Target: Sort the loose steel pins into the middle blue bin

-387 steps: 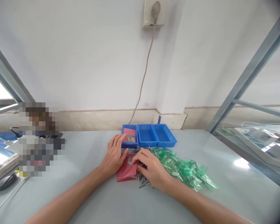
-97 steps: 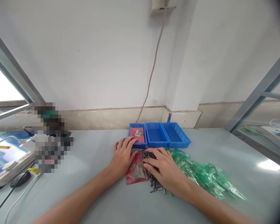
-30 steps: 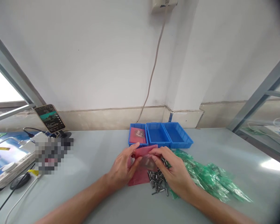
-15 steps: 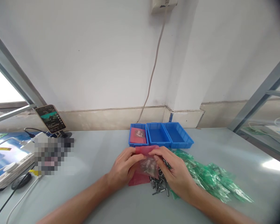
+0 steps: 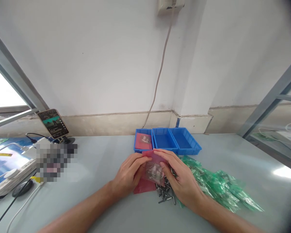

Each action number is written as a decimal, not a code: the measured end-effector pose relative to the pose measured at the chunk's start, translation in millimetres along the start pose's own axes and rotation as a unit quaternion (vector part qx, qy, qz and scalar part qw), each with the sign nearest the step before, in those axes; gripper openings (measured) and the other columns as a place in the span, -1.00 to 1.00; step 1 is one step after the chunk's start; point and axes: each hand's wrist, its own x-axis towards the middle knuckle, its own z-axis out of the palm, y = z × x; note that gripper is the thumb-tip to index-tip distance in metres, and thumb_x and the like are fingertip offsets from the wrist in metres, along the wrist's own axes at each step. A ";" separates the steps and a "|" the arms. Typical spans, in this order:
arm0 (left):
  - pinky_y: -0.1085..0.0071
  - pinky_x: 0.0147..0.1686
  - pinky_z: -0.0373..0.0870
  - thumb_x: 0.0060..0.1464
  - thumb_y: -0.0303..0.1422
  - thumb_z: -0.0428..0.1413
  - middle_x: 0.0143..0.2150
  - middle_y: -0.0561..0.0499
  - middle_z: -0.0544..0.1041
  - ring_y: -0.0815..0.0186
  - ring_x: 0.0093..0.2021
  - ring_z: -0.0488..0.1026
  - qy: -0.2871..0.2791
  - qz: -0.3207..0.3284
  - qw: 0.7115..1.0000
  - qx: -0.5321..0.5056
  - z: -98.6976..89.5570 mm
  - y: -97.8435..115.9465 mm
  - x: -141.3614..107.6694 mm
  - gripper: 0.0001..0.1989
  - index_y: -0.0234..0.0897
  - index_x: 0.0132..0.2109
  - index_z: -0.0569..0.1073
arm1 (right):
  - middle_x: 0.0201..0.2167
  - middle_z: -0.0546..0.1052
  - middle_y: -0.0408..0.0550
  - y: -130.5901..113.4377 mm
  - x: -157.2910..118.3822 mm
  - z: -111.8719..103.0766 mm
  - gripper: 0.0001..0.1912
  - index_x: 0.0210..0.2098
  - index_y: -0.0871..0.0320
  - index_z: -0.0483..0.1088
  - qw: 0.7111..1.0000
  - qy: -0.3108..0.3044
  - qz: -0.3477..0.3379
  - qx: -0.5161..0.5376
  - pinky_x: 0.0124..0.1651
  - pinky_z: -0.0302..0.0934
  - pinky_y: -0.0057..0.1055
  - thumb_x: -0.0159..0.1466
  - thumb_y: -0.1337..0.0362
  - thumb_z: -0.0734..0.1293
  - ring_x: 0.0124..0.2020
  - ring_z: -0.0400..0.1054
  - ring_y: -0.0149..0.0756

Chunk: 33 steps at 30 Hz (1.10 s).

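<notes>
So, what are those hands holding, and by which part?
A flat, red-and-clear plastic bag with small parts inside: the left hand has its upper left edge, the right hand its upper right.

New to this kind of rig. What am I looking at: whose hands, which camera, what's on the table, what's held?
There is no robot: these are a person's bare hands. Every picture comes from one camera worn on their head, looking forward and down.

The left hand and right hand together hold a pink bag, with small parts showing through its clear area. What the parts are is too blurred to tell.

On the grey table, a red bag lies below the held one, beside loose metal pins. Green bags are heaped to the right. Behind stand three blue trays; the left one holds a red packet.
</notes>
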 end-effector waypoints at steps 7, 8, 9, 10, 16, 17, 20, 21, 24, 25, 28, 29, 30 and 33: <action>0.28 0.17 0.56 0.48 -0.55 0.03 0.14 -0.17 0.56 0.23 0.13 0.54 0.011 0.005 1.000 0.011 0.6 1.7 0.8 -0.58 -0.22 0.37 0.40 | 0.37 0.47 0.00 -1.3 0.1 -0.3 -0.50 0.43 -0.09 0.30 1.000 0.007 0.008 0.004 0.39 0.37 -0.11 0.57 0.37 0.19 0.38 0.39 -0.14; 0.26 0.19 0.56 0.48 -0.55 0.03 0.16 -0.19 0.55 0.22 0.17 0.53 0.013 0.007 1.000 0.018 0.2 2.1 1.0 -0.56 -0.22 0.40 0.38 | 0.38 0.47 0.01 -1.7 0.4 -0.6 -0.50 0.43 -0.09 0.30 1.000 0.008 0.010 0.005 0.40 0.36 -0.10 0.57 0.37 0.19 0.38 0.38 -0.13; 0.25 0.22 0.55 0.48 -0.54 0.02 0.19 -0.20 0.54 0.21 0.20 0.52 0.013 0.008 1.000 0.025 -0.3 2.5 1.2 -0.54 -0.22 0.43 0.35 | 0.38 0.47 0.01 -2.0 0.7 -1.0 -0.50 0.44 -0.08 0.30 1.000 0.010 0.012 0.006 0.40 0.36 -0.08 0.57 0.37 0.19 0.39 0.38 -0.12; 0.24 0.24 0.54 0.49 -0.53 0.02 0.21 -0.21 0.53 0.20 0.23 0.51 0.014 0.009 0.999 0.033 -0.8 2.8 1.5 -0.53 -0.21 0.45 0.33 | 0.38 0.46 0.01 -2.3 1.0 -1.4 -0.50 0.44 -0.09 0.30 1.000 0.011 0.014 0.007 0.40 0.35 -0.07 0.57 0.37 0.19 0.39 0.37 -0.12; 0.20 0.28 0.54 0.50 -0.51 0.01 0.31 -0.23 0.50 0.16 0.31 0.48 0.004 0.029 0.998 0.056 -2.3 2.9 2.7 -0.47 -0.19 0.52 0.25 | 0.38 0.47 -0.02 -1.5 0.9 -3.4 -0.51 0.43 -0.10 0.31 1.000 0.006 0.014 0.017 0.41 0.33 -0.09 0.57 0.36 0.19 0.39 0.36 -0.14; 0.20 0.26 0.55 0.50 -0.51 0.03 0.30 -0.23 0.51 0.16 0.30 0.49 -0.003 0.037 0.998 0.053 -2.2 2.9 2.9 -0.47 -0.19 0.52 0.26 | 0.37 0.48 -0.03 -1.2 0.6 -3.3 -0.51 0.43 -0.10 0.31 1.000 -0.001 0.008 0.020 0.41 0.33 -0.10 0.57 0.36 0.18 0.39 0.36 -0.15; 0.21 0.19 0.59 0.48 -0.51 0.07 0.27 -0.22 0.56 0.18 0.21 0.55 -0.017 0.057 0.998 0.034 -2.1 3.7 4.1 -0.51 -0.21 0.46 0.33 | 0.37 0.48 -0.01 -0.1 -0.8 -1.9 -0.50 0.43 -0.08 0.30 0.999 -0.026 -0.002 0.032 0.41 0.33 -0.11 0.58 0.38 0.16 0.39 0.36 -0.15; 0.21 0.17 0.59 0.48 -0.51 0.07 0.25 -0.22 0.57 0.18 0.19 0.56 -0.017 0.060 0.998 0.029 -2.2 4.2 4.7 -0.53 -0.22 0.44 0.35 | 0.37 0.47 0.00 0.3 -1.3 -1.3 -0.50 0.44 -0.07 0.30 0.999 -0.030 -0.003 0.035 0.41 0.33 -0.09 0.58 0.38 0.16 0.39 0.35 -0.14; 0.20 0.18 0.59 0.47 -0.53 0.07 0.25 -0.23 0.58 0.18 0.19 0.56 -0.005 0.062 0.998 0.023 -2.9 6.4 6.5 -0.53 -0.26 0.44 0.35 | 0.39 0.44 0.04 1.2 -2.3 -0.2 -0.50 0.45 -0.05 0.30 0.999 -0.035 -0.002 0.037 0.42 0.33 -0.05 0.58 0.38 0.16 0.41 0.34 -0.11; 0.19 0.19 0.59 0.47 -0.53 0.06 0.26 -0.24 0.57 0.17 0.21 0.56 -0.005 0.061 0.998 0.024 -3.3 7.2 7.0 -0.50 -0.26 0.46 0.32 | 0.39 0.44 0.05 1.2 -2.4 -0.2 -0.49 0.45 -0.05 0.29 0.999 -0.035 -0.002 0.036 0.43 0.33 -0.04 0.58 0.38 0.16 0.41 0.34 -0.11; 0.14 0.22 0.57 0.47 -0.52 0.06 0.32 -0.28 0.53 0.13 0.28 0.51 -0.020 0.055 0.998 0.030 -4.2 9.4 7.6 -0.42 -0.27 0.53 0.21 | 0.40 0.43 0.04 0.0 -2.0 -1.3 -0.48 0.46 -0.08 0.28 0.999 -0.031 -0.001 0.030 0.42 0.34 -0.03 0.58 0.38 0.17 0.41 0.34 -0.10; 0.12 0.23 0.57 0.47 -0.52 0.06 0.33 -0.30 0.51 0.11 0.29 0.50 -0.024 0.055 0.998 0.034 -4.4 9.9 7.5 -0.40 -0.27 0.55 0.18 | 0.40 0.44 0.03 -0.8 -1.8 -1.8 -0.47 0.47 -0.09 0.27 0.999 -0.029 -0.003 0.028 0.42 0.34 -0.03 0.57 0.38 0.17 0.41 0.34 -0.09; 0.11 0.23 0.56 0.46 -0.52 0.06 0.34 -0.31 0.50 0.10 0.31 0.49 -0.026 0.057 0.997 0.036 -4.5 10.2 7.3 -0.38 -0.28 0.56 0.15 | 0.41 0.44 0.03 -1.8 -1.6 -2.3 -0.47 0.47 -0.09 0.27 0.999 -0.028 -0.005 0.026 0.42 0.34 -0.04 0.57 0.38 0.17 0.41 0.35 -0.09; 0.10 0.25 0.55 0.45 -0.54 0.05 0.35 -0.33 0.48 0.07 0.34 0.46 -0.023 0.060 0.997 0.041 -4.4 10.6 6.1 -0.34 -0.30 0.59 0.10 | 0.42 0.42 0.01 -5.0 -1.3 -3.1 -0.45 0.48 -0.10 0.26 1.000 -0.020 -0.009 0.020 0.43 0.33 -0.05 0.57 0.38 0.18 0.42 0.34 -0.09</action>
